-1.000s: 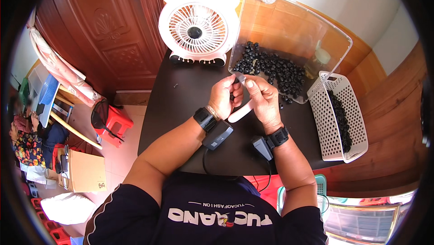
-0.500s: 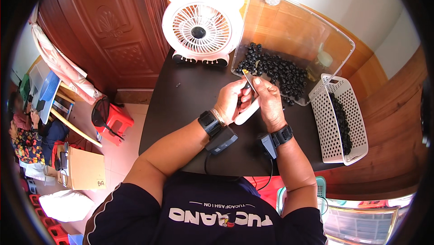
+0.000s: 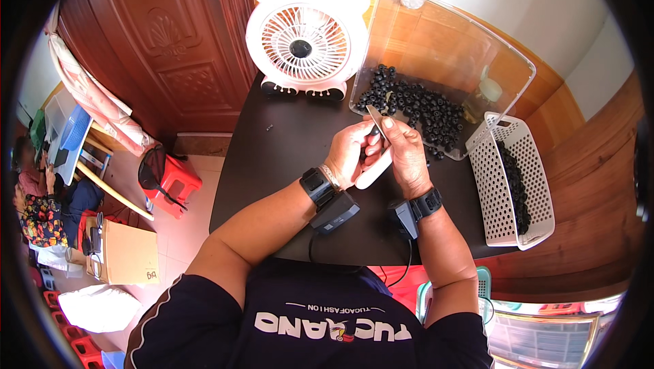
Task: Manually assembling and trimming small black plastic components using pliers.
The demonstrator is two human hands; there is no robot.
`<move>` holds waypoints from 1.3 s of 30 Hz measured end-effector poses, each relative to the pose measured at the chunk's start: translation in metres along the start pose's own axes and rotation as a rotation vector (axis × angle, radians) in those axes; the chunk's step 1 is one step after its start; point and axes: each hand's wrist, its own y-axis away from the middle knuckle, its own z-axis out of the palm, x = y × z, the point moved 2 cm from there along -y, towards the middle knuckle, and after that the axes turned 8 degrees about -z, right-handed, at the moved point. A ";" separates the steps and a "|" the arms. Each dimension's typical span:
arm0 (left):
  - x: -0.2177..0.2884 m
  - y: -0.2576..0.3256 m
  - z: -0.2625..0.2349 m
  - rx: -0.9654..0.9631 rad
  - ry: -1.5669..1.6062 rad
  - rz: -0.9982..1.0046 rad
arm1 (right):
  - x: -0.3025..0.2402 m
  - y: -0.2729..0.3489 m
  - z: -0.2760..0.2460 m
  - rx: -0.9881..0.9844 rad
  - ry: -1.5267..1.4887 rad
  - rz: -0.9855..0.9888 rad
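- Black round piece (image 3: 375, 131): pinched in the left hand (image 3: 349, 150), above the dark surface (image 3: 272, 158).
- White-handled knife (image 3: 372, 173): gripped by the right hand (image 3: 407, 156), blade just beside the piece.
- Beyond: clear bin (image 3: 443, 52) with black pieces (image 3: 432, 114); white basket (image 3: 488, 178) at right.

The table (image 3: 266, 185) spans the middle of the frame. Along its upper edge, the fan (image 3: 300, 49) stands left of the bin (image 3: 422, 42), whose bottom holds small pieces (image 3: 436, 114). The basket (image 3: 484, 178), with more pieces (image 3: 512, 185) inside, sits right of centre. Below the bin, the left hand (image 3: 349, 151) and right hand (image 3: 409, 154) flank the knife (image 3: 373, 173). The stool (image 3: 178, 185) stands left of the table.
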 end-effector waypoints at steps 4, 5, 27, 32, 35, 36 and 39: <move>-0.002 -0.001 0.002 0.012 0.011 0.014 | 0.005 -0.001 -0.002 0.001 -0.012 -0.006; -0.003 0.000 0.004 0.032 0.024 0.025 | 0.007 -0.001 -0.002 0.002 -0.012 -0.006; 0.001 -0.006 0.002 -0.034 -0.018 -0.032 | -0.049 -0.015 -0.068 0.312 0.020 -0.380; -0.001 -0.034 0.005 -0.020 -0.299 -0.102 | -0.076 -0.010 -0.101 0.496 -0.042 -0.487; -0.006 -0.060 0.028 0.022 -0.631 -0.155 | -0.082 -0.007 -0.110 0.532 -0.029 -0.515; -0.017 -0.077 0.024 0.000 -0.868 -0.015 | -0.082 -0.008 -0.109 0.547 -0.033 -0.516; -0.045 -0.097 0.029 0.048 -1.525 0.175 | -0.080 -0.008 -0.111 0.582 -0.025 -0.511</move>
